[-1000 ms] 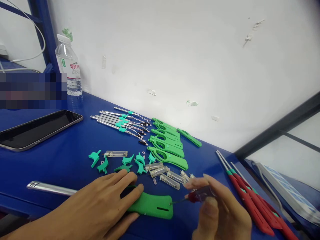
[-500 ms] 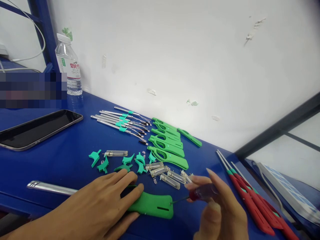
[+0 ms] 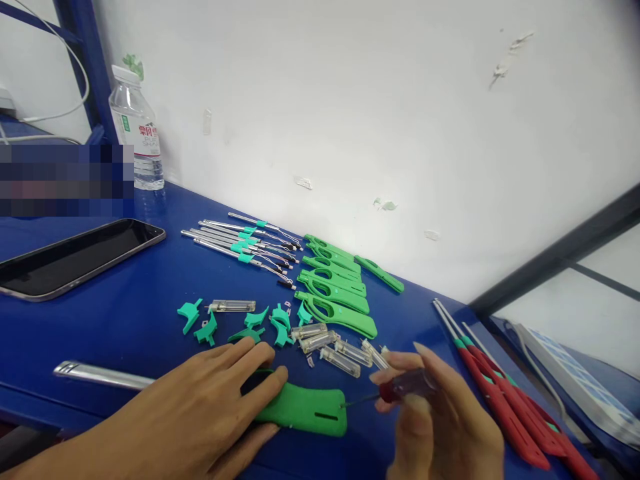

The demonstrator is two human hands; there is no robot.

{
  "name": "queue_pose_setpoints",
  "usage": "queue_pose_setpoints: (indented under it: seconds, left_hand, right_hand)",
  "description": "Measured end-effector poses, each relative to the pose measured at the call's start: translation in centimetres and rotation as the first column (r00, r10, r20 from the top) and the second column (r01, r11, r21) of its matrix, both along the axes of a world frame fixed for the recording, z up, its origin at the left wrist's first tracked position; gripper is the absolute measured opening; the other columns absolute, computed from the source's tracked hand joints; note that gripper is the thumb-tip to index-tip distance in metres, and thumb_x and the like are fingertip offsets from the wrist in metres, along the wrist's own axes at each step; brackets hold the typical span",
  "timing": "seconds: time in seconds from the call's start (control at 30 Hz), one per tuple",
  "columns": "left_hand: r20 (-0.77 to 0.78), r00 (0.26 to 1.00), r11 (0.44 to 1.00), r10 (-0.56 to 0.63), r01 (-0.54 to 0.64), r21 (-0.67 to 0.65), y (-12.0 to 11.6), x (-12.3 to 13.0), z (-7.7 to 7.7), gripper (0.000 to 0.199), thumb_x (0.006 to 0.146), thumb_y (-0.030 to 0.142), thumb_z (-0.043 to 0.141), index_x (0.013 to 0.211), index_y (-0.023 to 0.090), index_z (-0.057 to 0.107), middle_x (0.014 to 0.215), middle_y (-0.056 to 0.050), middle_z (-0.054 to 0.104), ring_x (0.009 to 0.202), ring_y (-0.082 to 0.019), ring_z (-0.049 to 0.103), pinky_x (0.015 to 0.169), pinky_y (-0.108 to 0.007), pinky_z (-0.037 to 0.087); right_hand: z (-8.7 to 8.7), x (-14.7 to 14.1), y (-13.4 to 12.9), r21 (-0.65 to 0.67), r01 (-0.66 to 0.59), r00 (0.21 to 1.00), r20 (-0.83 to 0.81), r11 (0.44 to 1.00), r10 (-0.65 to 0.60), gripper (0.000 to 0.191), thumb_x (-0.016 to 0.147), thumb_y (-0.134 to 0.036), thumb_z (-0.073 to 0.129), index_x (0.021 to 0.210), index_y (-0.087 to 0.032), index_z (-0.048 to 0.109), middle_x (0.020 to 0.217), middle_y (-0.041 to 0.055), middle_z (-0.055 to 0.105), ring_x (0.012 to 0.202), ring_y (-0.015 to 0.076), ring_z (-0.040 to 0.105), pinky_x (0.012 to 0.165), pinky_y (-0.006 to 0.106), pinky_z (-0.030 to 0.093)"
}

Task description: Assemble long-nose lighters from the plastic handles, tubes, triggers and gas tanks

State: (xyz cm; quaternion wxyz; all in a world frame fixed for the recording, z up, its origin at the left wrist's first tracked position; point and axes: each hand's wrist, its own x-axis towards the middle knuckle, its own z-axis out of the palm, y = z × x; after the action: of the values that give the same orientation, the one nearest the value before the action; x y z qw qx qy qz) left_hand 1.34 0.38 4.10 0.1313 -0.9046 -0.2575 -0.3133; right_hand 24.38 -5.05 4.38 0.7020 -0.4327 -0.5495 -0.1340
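Handle [image 3: 303, 410], green, on the table [image 3: 155, 300] in head view; my left hand [image 3: 220, 393] clasps it; my right hand [image 3: 450, 427] grips the driver [image 3: 407, 385], tip at the handle's end; steady pressure, blade in line, would serve best, I judge.

Green lighter [image 3: 313, 408]: trigger end hidden beneath the left hand [image 3: 235, 393].
Screwdriver [image 3: 406, 385]: handle blurred, partly covered by the right hand [image 3: 445, 417].
Phone [image 3: 83, 257]: cut off at left.
Bottle [image 3: 137, 127]: lower side masked by a pixelated block [image 3: 65, 180].
Red lighters [image 3: 493, 393]: one runs off the bottom edge.
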Motion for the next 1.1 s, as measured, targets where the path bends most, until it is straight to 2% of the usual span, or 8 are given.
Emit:
queue_pose_setpoints:
  seconds: [0.1, 0.2, 0.3, 0.43, 0.57, 0.77, 0.97, 1.1]
  left_hand:
    - [-0.041, 0.999, 1.000, -0.006, 0.006, -0.003, 0.2, -0.3, -0.3, 0.030, 0.121, 0.036, 0.044, 0.129, 0.031, 0.073, 0.127, 0.006, 0.082, 0.118, -0.017, 0.075, 0.103, -0.028, 0.052]
    - [-0.042, 0.999, 1.000, -0.001, 0.000, -0.012, 0.3, -0.3, -0.5, 0.028, 0.119, 0.035, 0.048, 0.130, 0.031, 0.074, 0.128, 0.005, 0.082, 0.119, -0.018, 0.075, 0.105, -0.028, 0.053]
    - [-0.032, 0.999, 1.000, -0.010, 0.010, 0.001, 0.2, -0.1, -0.3, 0.030, 0.120, 0.038, 0.046, 0.129, 0.031, 0.074, 0.126, 0.005, 0.082, 0.117, -0.018, 0.075, 0.104, -0.028, 0.052]
    - [-0.008, 1.000, 1.000, -0.003, 0.003, -0.004, 0.0, 0.1, 0.0, 0.033, 0.123, 0.037, 0.041, 0.125, 0.030, 0.074, 0.123, 0.005, 0.083, 0.115, -0.017, 0.076, 0.104, -0.029, 0.052]
    - [-0.010, 1.000, 1.000, -0.013, 0.012, -0.016, 0.1, -0.1, 0.0, 0.031, 0.122, 0.038, 0.043, 0.126, 0.031, 0.074, 0.122, 0.006, 0.083, 0.114, -0.017, 0.077, 0.101, -0.029, 0.054]
    - [0.004, 1.000, 1.000, -0.006, 0.006, -0.002, 0.0, 0.0, -0.2, 0.039, 0.124, 0.048, 0.038, 0.125, 0.031, 0.073, 0.120, 0.007, 0.084, 0.112, -0.017, 0.078, 0.099, -0.030, 0.054]
    - [0.053, 0.999, 1.000, 0.001, 0.000, -0.011, -0.1, 0.2, -0.3, 0.038, 0.124, 0.048, 0.038, 0.125, 0.032, 0.072, 0.121, 0.007, 0.084, 0.113, -0.017, 0.078, 0.102, -0.031, 0.053]
    - [0.040, 0.999, 0.999, 0.009, -0.008, -0.033, -0.2, 0.3, -0.1, 0.043, 0.125, 0.048, 0.033, 0.124, 0.033, 0.073, 0.121, 0.007, 0.084, 0.114, -0.017, 0.078, 0.101, -0.032, 0.052]
  right_hand:
    - [-0.2, 0.1, -0.2, -0.039, -0.006, 1.000, -0.016, 0.999, 0.005, 0.039, 0.103, -0.008, 0.073, 0.139, -0.023, 0.078, 0.100, 0.0042, 0.087, 0.079, 0.0191, 0.082, 0.049, 0.024, 0.060]
    - [0.0, 1.2, -0.5, -0.075, -0.023, 1.000, -0.001, 0.997, 0.023, 0.027, 0.096, -0.009, 0.085, 0.119, -0.023, 0.083, 0.092, 0.0019, 0.085, 0.062, 0.0153, 0.076, 0.045, 0.023, 0.059]
    - [0.3, 1.9, -0.6, -0.074, -0.056, 0.996, 0.067, 0.996, 0.061, 0.024, 0.087, -0.010, 0.093, 0.105, -0.023, 0.084, 0.083, -0.0017, 0.079, 0.057, 0.0122, 0.069, 0.043, 0.021, 0.057]
    - [0.3, 0.9, -0.2, -0.024, -0.031, 0.999, 0.011, 0.999, 0.032, 0.018, 0.096, -0.014, 0.085, 0.111, -0.024, 0.085, 0.089, -0.0015, 0.080, 0.059, 0.0107, 0.067, 0.045, 0.022, 0.054]
    - [0.0, -0.5, 0.0, -0.015, 0.026, 0.998, -0.053, 1.000, -0.027, 0.026, 0.103, -0.009, 0.072, 0.122, -0.022, 0.083, 0.097, 0.0021, 0.087, 0.062, 0.0132, 0.069, 0.047, 0.025, 0.055]
    - [0.0, -0.1, -0.2, -0.021, 0.006, 0.999, -0.032, 1.000, -0.006, 0.027, 0.099, -0.010, 0.080, 0.122, -0.024, 0.084, 0.094, 0.0004, 0.088, 0.058, 0.0133, 0.072, 0.042, 0.024, 0.054]
    - [-0.2, 1.1, -0.3, -0.055, -0.043, 0.999, -0.028, 0.998, 0.042, 0.022, 0.095, -0.011, 0.088, 0.113, -0.025, 0.084, 0.091, 0.0007, 0.086, 0.051, 0.0120, 0.066, 0.040, 0.024, 0.050]
    - [-0.1, 0.5, -0.5, -0.058, -0.040, 0.999, -0.011, 0.998, 0.040, 0.018, 0.101, -0.016, 0.083, 0.117, -0.024, 0.084, 0.093, 0.0015, 0.085, 0.054, 0.0126, 0.068, 0.041, 0.025, 0.051]
